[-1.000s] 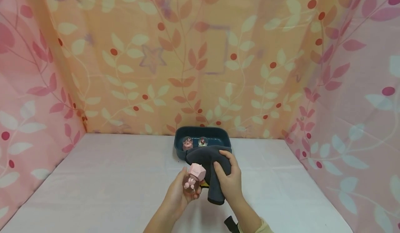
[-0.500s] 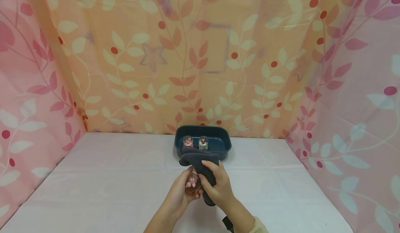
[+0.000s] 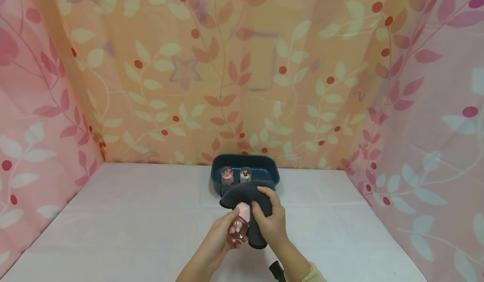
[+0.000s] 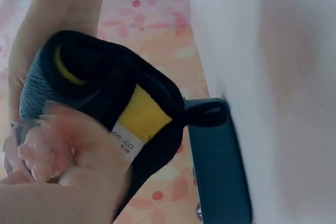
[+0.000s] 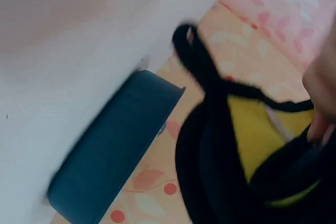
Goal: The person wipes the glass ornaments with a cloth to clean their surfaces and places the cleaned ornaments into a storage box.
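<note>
My left hand (image 3: 218, 236) grips a small snow globe (image 3: 239, 229) with a pink figure inside, its pink base tilted upward and the clear ball down. My right hand (image 3: 275, 220) holds a folded dark grey cloth (image 3: 243, 193) right against the globe's base and side. The left wrist view shows the cloth's black edging, a yellow patch (image 4: 143, 109), a white label (image 4: 126, 142) and a hanging loop (image 4: 207, 115). In the right wrist view, the cloth's yellow side (image 5: 245, 129) faces the camera; the globe is hidden behind it there.
Just beyond the hands, a dark teal tray (image 3: 269, 173) stands on the white-covered table (image 3: 132, 219). Inside it are a pink snow globe (image 3: 227, 175) and a white-based one (image 3: 245, 174). Floral curtains (image 3: 242, 84) enclose the back and sides. A black strap (image 3: 277, 270) lies by the right forearm.
My right hand moved the cloth left over the globe's base, then back slightly right, uncovering part of the base. The left hand shifted slightly right with the globe. The tray stayed put.
</note>
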Demonstrator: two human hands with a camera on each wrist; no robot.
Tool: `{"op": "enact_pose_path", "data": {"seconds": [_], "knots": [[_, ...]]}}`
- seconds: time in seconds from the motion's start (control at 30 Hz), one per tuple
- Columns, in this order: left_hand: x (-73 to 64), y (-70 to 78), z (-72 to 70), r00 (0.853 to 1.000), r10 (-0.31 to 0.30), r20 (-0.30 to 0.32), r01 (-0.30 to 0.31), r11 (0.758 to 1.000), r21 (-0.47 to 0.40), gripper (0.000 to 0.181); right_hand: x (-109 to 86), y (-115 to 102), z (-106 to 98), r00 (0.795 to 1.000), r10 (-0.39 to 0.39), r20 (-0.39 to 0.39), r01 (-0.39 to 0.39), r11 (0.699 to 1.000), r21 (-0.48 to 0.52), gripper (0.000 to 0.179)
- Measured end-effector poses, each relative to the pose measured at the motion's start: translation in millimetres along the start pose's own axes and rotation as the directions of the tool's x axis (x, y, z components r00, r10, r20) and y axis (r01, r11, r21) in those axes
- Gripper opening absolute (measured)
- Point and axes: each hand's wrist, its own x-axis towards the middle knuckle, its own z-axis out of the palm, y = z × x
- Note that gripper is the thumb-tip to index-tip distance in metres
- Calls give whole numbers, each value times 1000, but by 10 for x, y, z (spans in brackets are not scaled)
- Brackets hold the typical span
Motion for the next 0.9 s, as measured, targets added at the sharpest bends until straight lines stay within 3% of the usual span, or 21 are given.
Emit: {"op": "enact_pose_path", "data": {"seconds": [0.07,0.17,0.23,0.33,0.43,0.5,0.57,0.63,0.73,0.8,0.9], "knots": [[7,-5,9,1000,-7,-19,7,1000,14,38,23,-12,-49,983,181,0,-180,980,83,38],[12,0,23,999,-10,-33,10,1000,7,44,63,-38,-122,923,385,-14,-376,908,185,36],[15,7,25,999,-3,-33,3,1000,-18,51,76,-61,-160,896,442,-43,-423,879,222,36],[23,18,22,999,14,-36,-17,997,-73,60,61,-105,-190,888,444,-120,-412,883,223,36],[28,21,15,998,46,-44,-50,993,-105,61,7,-127,-182,927,326,-189,-291,938,187,35],[29,22,11,996,76,-42,-80,990,-119,57,-33,-121,-152,969,167,-180,-147,982,121,38],[25,21,8,994,108,-26,-110,987,-119,47,-62,-99,-113,994,-14,-108,20,999,50,43],[25,17,10,991,134,-5,-134,985,-112,37,-76,-67,-71,986,-168,0,168,986,5,42],[30,-2,18,989,145,16,-143,987,-79,38,-66,-18,-20,941,-312,132,318,948,-24,34],[39,-23,27,990,138,16,-137,989,-53,41,-56,5,4,915,-369,162,380,924,-47,32],[47,-40,33,994,109,-11,-110,994,-26,42,-49,22,39,902,-409,138,421,904,-70,29]]}}
